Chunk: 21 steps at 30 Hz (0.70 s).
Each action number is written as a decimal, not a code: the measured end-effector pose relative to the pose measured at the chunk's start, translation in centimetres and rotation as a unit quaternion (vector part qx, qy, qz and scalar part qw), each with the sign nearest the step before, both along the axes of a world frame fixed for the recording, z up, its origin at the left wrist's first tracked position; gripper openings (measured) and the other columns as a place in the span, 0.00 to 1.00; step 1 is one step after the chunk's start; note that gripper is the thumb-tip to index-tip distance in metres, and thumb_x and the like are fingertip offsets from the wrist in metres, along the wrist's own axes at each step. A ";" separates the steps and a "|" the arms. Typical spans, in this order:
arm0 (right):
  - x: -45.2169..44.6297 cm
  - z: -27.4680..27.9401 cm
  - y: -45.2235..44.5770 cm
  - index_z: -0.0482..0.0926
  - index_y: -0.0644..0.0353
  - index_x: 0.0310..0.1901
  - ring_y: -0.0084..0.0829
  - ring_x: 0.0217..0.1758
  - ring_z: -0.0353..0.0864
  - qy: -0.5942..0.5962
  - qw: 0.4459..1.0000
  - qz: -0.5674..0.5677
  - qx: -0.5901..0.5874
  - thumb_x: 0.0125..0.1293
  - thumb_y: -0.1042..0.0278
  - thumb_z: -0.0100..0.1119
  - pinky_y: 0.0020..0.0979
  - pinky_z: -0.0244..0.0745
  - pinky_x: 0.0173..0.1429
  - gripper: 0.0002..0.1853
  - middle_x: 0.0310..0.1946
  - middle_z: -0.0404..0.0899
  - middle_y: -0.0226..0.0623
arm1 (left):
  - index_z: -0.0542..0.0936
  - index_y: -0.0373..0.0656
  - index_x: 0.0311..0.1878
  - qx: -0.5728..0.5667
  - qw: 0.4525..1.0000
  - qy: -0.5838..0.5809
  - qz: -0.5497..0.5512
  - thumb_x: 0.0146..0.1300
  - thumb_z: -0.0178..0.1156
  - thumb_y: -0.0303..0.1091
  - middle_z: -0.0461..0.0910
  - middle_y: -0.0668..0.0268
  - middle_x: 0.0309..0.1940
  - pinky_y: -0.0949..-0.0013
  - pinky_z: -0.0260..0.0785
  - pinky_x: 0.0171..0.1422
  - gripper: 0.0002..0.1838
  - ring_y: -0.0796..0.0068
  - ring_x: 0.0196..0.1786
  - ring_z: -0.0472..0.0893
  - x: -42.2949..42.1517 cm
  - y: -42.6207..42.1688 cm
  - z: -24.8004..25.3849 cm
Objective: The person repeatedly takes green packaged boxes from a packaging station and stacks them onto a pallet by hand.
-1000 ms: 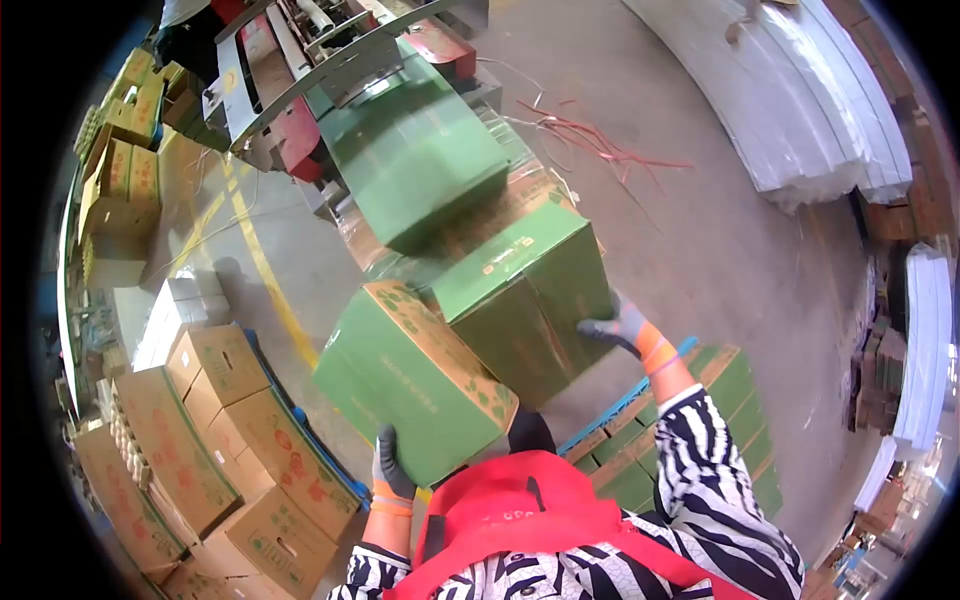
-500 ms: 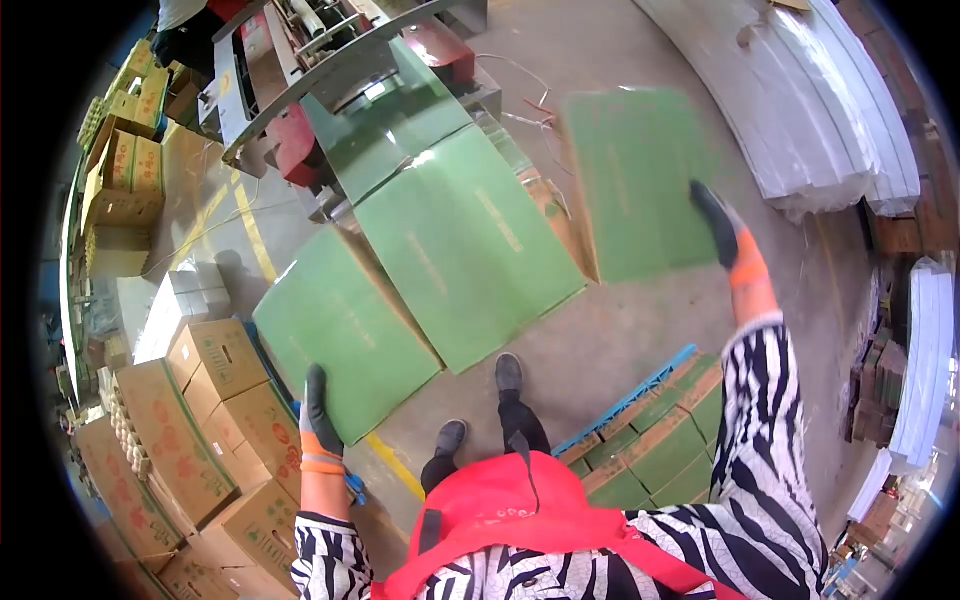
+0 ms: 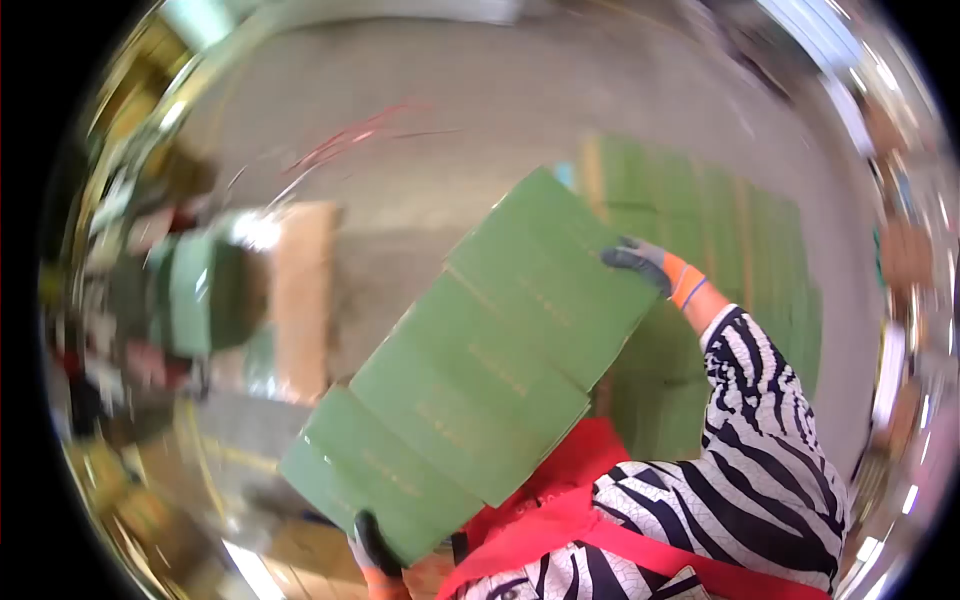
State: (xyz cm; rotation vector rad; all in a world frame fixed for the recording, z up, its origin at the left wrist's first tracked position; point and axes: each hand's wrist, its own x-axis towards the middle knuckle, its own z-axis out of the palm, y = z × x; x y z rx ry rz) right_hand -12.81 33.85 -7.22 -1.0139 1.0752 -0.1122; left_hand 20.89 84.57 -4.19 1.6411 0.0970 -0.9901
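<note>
Three green cartons (image 3: 465, 375) in row before red apron (image 3: 585, 455), clasped between left hand (image 3: 375, 545) and right hand (image 3: 640, 266), each part-curled at outer end; grip partly hidden. Squeeze inward evenly, hold row level; middle carton (image 3: 470, 390) likely hangs on pressure.

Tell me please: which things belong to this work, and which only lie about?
In the work:
three green boxes, in a row between left hand and right hand
probably, stacked green boxes at the right
probably, green box at the left

Apparently just lying about:
red strips on the floor
</note>
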 end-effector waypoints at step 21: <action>-32.1 -27.6 11.9 0.66 0.56 0.62 0.25 0.53 0.74 -0.104 0.617 -0.780 -0.005 0.65 0.49 0.55 0.29 0.72 0.56 0.29 0.50 0.75 0.31 | 0.71 0.38 0.61 -0.054 0.590 -0.090 -0.801 0.65 0.53 0.52 0.74 0.68 0.54 0.70 0.62 0.62 0.29 0.76 0.55 0.71 -31.7 -91.2 -30.6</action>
